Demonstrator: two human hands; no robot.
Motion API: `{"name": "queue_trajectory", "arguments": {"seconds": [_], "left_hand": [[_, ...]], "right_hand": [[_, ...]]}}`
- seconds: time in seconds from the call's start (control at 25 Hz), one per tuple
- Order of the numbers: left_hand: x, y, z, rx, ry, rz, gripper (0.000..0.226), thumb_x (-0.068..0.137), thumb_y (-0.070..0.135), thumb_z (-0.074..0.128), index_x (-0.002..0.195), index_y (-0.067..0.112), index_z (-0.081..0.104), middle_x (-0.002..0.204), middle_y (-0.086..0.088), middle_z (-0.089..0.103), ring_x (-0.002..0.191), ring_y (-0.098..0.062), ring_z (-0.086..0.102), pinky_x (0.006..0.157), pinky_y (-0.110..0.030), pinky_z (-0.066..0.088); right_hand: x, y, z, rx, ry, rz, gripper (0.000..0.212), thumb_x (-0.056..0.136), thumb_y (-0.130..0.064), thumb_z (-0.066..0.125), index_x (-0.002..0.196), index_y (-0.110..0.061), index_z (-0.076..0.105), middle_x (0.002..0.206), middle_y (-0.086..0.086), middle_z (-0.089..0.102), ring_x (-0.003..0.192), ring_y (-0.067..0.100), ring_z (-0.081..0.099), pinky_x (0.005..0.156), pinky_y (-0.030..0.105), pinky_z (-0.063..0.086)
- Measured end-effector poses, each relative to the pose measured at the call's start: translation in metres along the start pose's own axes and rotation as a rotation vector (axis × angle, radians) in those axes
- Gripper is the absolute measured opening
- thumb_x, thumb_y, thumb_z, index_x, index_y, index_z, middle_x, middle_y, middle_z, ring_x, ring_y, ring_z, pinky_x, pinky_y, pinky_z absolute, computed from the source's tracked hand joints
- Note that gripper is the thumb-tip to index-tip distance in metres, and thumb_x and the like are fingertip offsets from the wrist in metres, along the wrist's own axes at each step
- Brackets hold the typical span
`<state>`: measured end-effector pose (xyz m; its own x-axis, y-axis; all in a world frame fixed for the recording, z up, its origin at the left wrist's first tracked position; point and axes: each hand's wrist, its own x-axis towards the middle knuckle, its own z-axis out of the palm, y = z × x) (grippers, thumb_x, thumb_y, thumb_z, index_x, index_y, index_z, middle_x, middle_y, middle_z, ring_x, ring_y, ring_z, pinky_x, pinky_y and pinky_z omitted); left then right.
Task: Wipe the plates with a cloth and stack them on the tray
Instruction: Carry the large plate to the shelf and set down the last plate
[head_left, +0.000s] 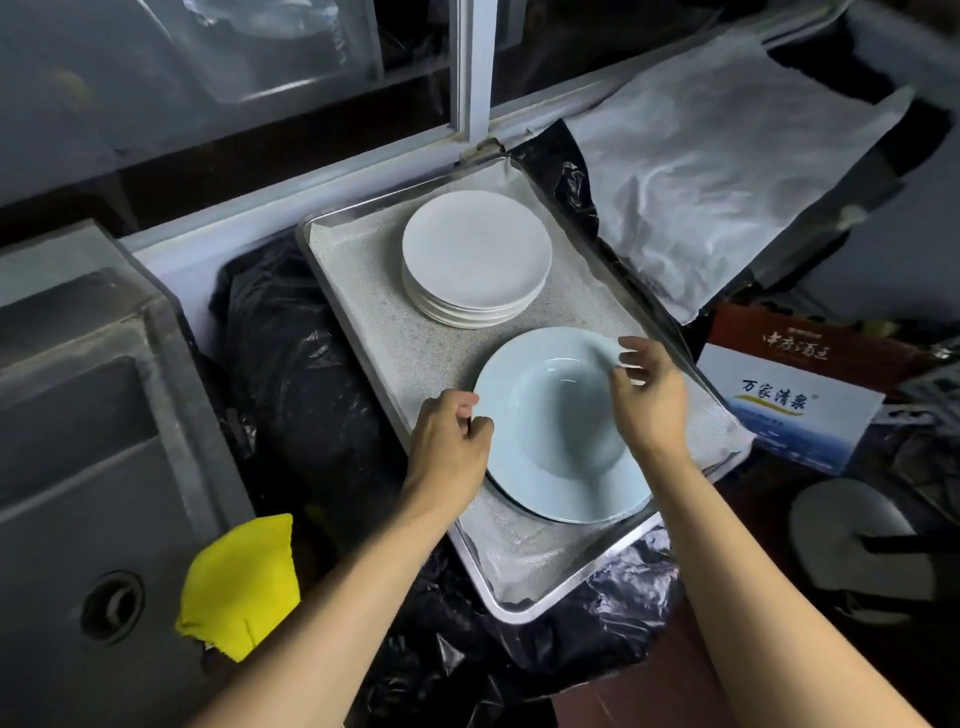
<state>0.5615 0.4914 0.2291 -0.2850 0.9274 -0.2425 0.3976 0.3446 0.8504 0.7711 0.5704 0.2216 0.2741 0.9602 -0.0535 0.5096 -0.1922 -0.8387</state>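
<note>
A metal tray (353, 312) with a white mesh liner sits on black plastic. At its back stands a stack of several white plates (476, 249). At its front lies a pale blue deep plate (550, 426), and the rim of another plate shows under its near left edge. My left hand (449, 441) pinches the blue plate's left rim with curled fingers. My right hand (649, 400) hovers over the right rim, fingers loosely spread, thumb near the rim. A yellow cloth (241, 582) lies by itself at the lower left on the sink's edge.
A grey steel sink (78, 467) with a drain fills the left side. Black plastic bags (291, 374) surround the tray. White sheeting (717, 171) drapes at the back right, with a printed cardboard box (800, 405) below it. A window frame (472, 67) runs behind.
</note>
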Motion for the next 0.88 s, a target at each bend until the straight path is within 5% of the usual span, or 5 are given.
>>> {"name": "queue_trajectory", "arguments": {"seconds": [0.36, 0.72, 0.88], "left_hand": [[-0.021, -0.015, 0.057, 0.136, 0.088, -0.168, 0.074, 0.086, 0.028, 0.066, 0.150, 0.014, 0.031, 0.141, -0.009, 0.041, 0.133, -0.027, 0.040, 0.112, -0.046, 0.036], [-0.020, -0.007, 0.075, 0.128, 0.169, -0.305, 0.097, 0.075, 0.049, 0.076, 0.150, 0.045, 0.014, 0.129, -0.008, 0.040, 0.128, -0.032, 0.043, 0.097, -0.040, 0.044], [-0.010, -0.008, 0.079, 0.149, 0.195, -0.364, 0.101, 0.070, 0.048, 0.081, 0.149, 0.046, 0.018, 0.128, -0.009, 0.040, 0.125, -0.034, 0.047, 0.098, -0.042, 0.048]], "right_hand": [[0.018, 0.059, -0.017, -0.260, -0.062, -0.106, 0.054, 0.083, -0.030, 0.078, 0.133, -0.022, 0.058, 0.130, 0.014, 0.057, 0.122, 0.034, 0.052, 0.108, 0.049, 0.041], [0.028, 0.070, -0.022, -0.264, -0.264, 0.028, 0.081, 0.075, -0.058, 0.075, 0.143, -0.031, 0.040, 0.125, 0.014, 0.054, 0.119, 0.037, 0.052, 0.105, 0.052, 0.044], [0.031, 0.071, -0.021, -0.289, -0.305, 0.055, 0.078, 0.080, -0.055, 0.077, 0.142, -0.027, 0.040, 0.118, 0.011, 0.050, 0.116, 0.038, 0.053, 0.102, 0.045, 0.043]]}}
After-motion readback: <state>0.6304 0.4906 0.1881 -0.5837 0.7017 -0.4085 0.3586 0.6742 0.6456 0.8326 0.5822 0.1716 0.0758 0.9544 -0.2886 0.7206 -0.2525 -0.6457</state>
